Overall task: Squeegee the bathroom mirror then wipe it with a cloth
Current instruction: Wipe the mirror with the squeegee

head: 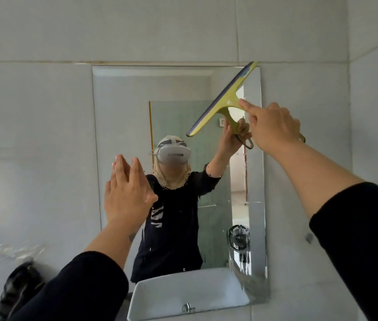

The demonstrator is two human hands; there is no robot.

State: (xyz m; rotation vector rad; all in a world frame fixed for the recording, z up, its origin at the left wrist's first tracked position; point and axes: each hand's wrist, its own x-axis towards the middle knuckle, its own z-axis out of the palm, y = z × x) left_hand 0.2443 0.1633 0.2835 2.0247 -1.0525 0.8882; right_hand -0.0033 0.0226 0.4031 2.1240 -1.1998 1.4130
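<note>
The mirror [137, 112] hangs on the tiled wall [44, 135], with a sink [151, 295] reflected at its bottom edge. The squeegee [223, 98], held in the right hand [273, 126], lies tilted across its upper right corner. The left hand [125, 193], flat, is at its left edge, above a dark bag [18, 288] at lower left.
</note>
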